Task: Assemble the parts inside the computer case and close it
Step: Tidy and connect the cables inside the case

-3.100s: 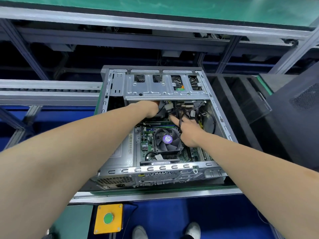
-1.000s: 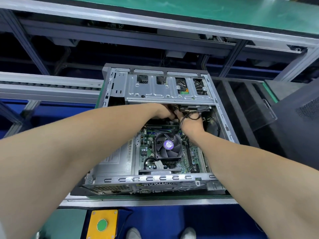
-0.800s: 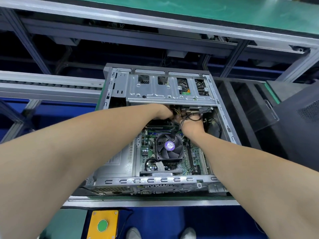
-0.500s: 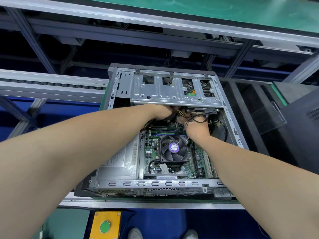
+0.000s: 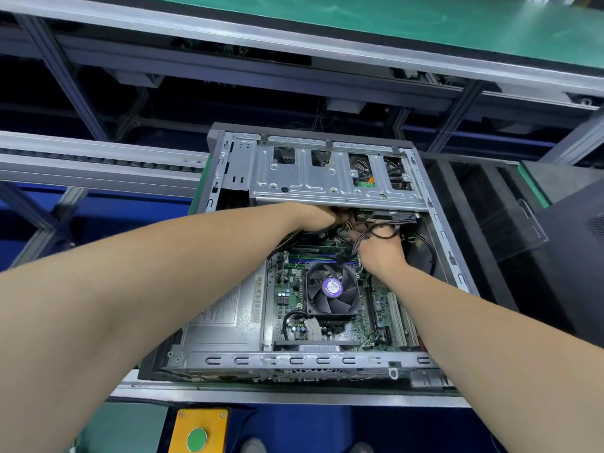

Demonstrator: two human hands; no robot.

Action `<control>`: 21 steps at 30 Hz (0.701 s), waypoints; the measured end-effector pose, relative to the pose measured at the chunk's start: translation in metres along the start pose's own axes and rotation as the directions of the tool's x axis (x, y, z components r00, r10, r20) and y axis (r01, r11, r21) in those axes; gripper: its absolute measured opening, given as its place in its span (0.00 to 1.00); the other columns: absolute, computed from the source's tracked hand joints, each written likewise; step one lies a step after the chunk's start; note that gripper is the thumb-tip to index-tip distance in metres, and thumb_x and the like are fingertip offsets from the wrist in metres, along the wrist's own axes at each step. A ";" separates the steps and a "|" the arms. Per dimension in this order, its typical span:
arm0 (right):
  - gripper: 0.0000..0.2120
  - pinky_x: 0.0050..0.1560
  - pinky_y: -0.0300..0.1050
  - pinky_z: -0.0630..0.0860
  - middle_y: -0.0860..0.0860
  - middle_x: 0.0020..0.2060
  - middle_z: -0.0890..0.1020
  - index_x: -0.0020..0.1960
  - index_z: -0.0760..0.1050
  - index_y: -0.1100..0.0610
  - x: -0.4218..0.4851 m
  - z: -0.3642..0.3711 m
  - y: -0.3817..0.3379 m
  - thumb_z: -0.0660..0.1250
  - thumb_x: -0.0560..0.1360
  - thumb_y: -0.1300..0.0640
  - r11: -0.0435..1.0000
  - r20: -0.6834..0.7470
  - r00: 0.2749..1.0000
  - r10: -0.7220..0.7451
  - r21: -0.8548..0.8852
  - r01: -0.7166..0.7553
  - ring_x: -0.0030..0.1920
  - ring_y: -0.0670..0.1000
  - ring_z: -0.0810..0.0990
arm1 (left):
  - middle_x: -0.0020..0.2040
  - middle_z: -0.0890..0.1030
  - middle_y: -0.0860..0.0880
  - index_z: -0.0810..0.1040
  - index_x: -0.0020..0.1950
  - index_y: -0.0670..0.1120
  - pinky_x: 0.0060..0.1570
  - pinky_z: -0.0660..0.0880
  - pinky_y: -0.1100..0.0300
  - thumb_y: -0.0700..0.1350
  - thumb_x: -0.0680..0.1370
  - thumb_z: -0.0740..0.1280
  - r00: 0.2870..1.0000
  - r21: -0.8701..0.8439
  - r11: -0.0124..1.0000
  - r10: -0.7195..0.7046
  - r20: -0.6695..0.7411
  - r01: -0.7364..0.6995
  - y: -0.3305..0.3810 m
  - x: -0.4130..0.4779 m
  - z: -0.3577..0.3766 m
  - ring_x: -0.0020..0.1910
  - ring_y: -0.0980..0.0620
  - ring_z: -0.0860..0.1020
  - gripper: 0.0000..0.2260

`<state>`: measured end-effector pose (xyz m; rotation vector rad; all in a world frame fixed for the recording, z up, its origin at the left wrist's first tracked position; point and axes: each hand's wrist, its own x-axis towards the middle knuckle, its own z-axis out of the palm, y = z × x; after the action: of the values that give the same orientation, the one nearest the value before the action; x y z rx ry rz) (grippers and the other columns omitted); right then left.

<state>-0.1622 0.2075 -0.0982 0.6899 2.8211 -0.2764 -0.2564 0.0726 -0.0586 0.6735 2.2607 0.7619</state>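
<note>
An open grey computer case (image 5: 327, 361) lies on its side on the line. Inside it are a green motherboard (image 5: 287, 299), a black CPU fan (image 5: 331, 287) with a purple label, and a silver power supply (image 5: 225, 322) at the left. A metal drive cage (image 5: 327, 181) spans the far end. My left hand (image 5: 315, 217) reaches under the cage edge, its fingers hidden among the cables. My right hand (image 5: 380, 248) is beside it, fingers curled into a bundle of black cables (image 5: 379, 232) just below the cage.
A black side panel (image 5: 572, 266) lies to the right of the case. A yellow box with a green button (image 5: 197, 433) sits below the line's near edge. Roller rails (image 5: 98, 161) run to the left, a green shelf (image 5: 392, 18) overhead.
Both hands have stayed under the drive cage among the cables, shifting only slightly. Three seconds ago my right hand was lower, near the fan, with a finger pointing at the cables.
</note>
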 end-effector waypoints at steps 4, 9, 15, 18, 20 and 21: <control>0.14 0.50 0.46 0.70 0.56 0.56 0.82 0.60 0.81 0.61 0.002 0.002 0.001 0.59 0.82 0.68 0.932 -0.011 0.992 -0.129 -0.344 0.117 0.62 0.58 0.78 | 0.64 0.76 0.44 0.72 0.71 0.41 0.68 0.67 0.58 0.42 0.85 0.59 0.999 -0.078 0.996 0.031 -0.006 -0.032 0.000 0.003 0.000 0.58 0.51 0.71 0.14; 0.16 0.50 0.47 0.67 0.58 0.61 0.81 0.68 0.77 0.60 0.005 0.000 0.001 0.59 0.83 0.65 0.810 0.011 0.975 -0.221 -0.555 0.190 0.64 0.60 0.77 | 0.62 0.78 0.44 0.76 0.67 0.42 0.67 0.69 0.49 0.48 0.84 0.62 0.997 0.125 0.991 -0.045 0.066 0.037 -0.007 0.010 0.002 0.55 0.47 0.73 0.15; 0.16 0.48 0.39 0.71 0.57 0.61 0.80 0.70 0.74 0.59 0.009 0.008 0.001 0.62 0.83 0.61 0.866 0.032 0.985 -0.171 -0.471 0.166 0.57 0.55 0.77 | 0.41 0.75 0.52 0.75 0.50 0.47 0.37 0.70 0.70 0.44 0.83 0.64 0.996 0.126 0.991 0.049 -0.074 -0.039 -0.006 0.015 0.006 0.40 0.52 0.72 0.04; 0.16 0.54 0.47 0.72 0.55 0.58 0.80 0.68 0.76 0.55 0.002 0.006 -0.001 0.60 0.83 0.63 0.993 -0.146 0.989 -0.029 -0.120 0.011 0.60 0.58 0.77 | 0.44 0.76 0.50 0.74 0.54 0.46 0.43 0.71 0.63 0.43 0.83 0.63 0.999 0.146 0.989 0.034 -0.026 -0.030 -0.005 0.016 0.005 0.46 0.49 0.72 0.02; 0.10 0.55 0.48 0.72 0.55 0.57 0.80 0.60 0.77 0.56 0.001 0.006 -0.004 0.61 0.82 0.64 0.988 -0.139 0.988 0.074 0.147 -0.054 0.60 0.58 0.77 | 0.45 0.77 0.47 0.76 0.56 0.44 0.44 0.71 0.61 0.44 0.83 0.63 1.000 0.166 0.986 0.015 -0.021 -0.011 -0.006 0.017 0.005 0.47 0.47 0.73 0.06; 0.07 0.53 0.47 0.70 0.54 0.55 0.80 0.53 0.76 0.56 0.003 0.004 -0.005 0.61 0.82 0.64 0.964 -0.116 0.982 0.152 0.236 -0.121 0.58 0.57 0.76 | 0.46 0.78 0.46 0.77 0.57 0.43 0.46 0.72 0.59 0.45 0.83 0.62 1.000 0.182 0.983 0.003 -0.021 0.001 -0.006 0.018 0.005 0.48 0.46 0.74 0.07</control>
<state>-0.1668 0.2036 -0.1021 0.9824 2.8759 -0.5556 -0.2666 0.0810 -0.0733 0.7543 2.3686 0.5694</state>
